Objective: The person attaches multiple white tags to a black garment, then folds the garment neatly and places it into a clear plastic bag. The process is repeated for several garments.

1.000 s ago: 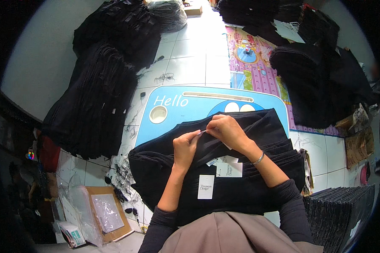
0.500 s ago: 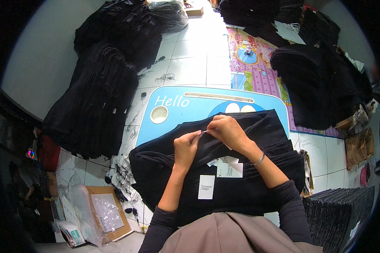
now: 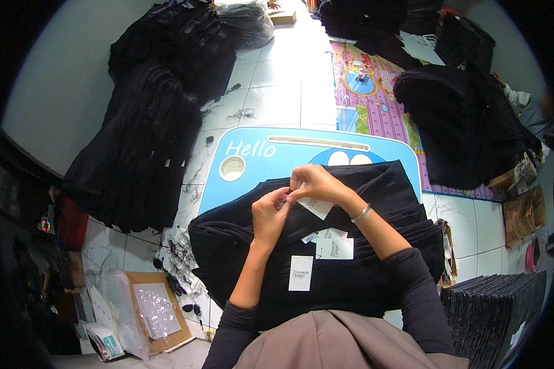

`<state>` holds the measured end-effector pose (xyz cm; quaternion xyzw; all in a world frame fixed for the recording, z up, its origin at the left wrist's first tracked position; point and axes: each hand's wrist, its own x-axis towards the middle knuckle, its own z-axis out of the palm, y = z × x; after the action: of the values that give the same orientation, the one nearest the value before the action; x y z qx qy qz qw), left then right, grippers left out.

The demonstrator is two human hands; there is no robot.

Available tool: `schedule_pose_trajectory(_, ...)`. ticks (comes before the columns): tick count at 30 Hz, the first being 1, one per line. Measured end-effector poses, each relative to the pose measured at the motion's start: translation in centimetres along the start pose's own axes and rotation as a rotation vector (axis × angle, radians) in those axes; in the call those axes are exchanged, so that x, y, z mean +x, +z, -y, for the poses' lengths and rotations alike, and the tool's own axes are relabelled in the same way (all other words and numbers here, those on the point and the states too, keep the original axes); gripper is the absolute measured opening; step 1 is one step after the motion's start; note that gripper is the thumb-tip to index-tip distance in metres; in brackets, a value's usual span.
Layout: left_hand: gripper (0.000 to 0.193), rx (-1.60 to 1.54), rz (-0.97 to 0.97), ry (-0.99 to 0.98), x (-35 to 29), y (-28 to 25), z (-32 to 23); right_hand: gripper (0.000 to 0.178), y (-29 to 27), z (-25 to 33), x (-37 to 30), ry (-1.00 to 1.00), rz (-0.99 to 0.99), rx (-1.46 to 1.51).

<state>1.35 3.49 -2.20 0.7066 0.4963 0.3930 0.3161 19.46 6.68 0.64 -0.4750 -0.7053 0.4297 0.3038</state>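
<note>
Over a stack of folded black garments (image 3: 363, 283), my two hands meet with fingertips pinched close together. My right hand (image 3: 319, 184) is closed, and a white hang tag (image 3: 317, 209) shows from beneath its fingers, tilted. My left hand (image 3: 269, 216) is closed with thumb and finger pressed together; whatever it pinches is too small to make out. Nearer to me, a white tag (image 3: 300, 274) lies flat on the black cloth. Beside it to the right, another printed tag (image 3: 335, 248) rests with more pale card partly under it.
A blue lap table (image 3: 212, 190) with a round recess carries the garments. Piles of black clothing (image 3: 135, 141) lie at the left, with another pile (image 3: 443, 123) at the right. A dark stack (image 3: 489, 317) stands near right; cardboard in plastic (image 3: 178, 320) lies near left.
My right hand has shifted slightly left and turned, so the hang tag beneath it now shows more fully. My left hand stays nearly in place, fingers still pinched.
</note>
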Motion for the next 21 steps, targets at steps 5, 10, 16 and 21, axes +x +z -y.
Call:
schedule_pose_trajectory(5, 0.020, -0.088, 0.045, -0.039, -0.1, -0.9, 0.2, 0.038, 1.2, -0.8, -0.3, 0.162, -0.054, 0.011)
schedule_pose_trajectory(10, 0.011, 0.156, 0.096, 0.073, -0.1, -1.2, 0.3, 0.038, 3.0, -0.9, -2.0, -0.027, -0.236, 0.064)
schedule_pose_trajectory(16, 0.013, 0.129, 0.005, 0.239, 0.0, -0.6, -0.2, 0.030, 1.7, -1.1, -2.9, 0.032, -0.258, 0.041)
schedule_pose_trajectory(21, 0.014, 0.139, 0.008, 0.213, -0.1, -0.7, -0.1, 0.025, 2.6, -0.7, -2.6, -0.071, -0.205, 0.189)
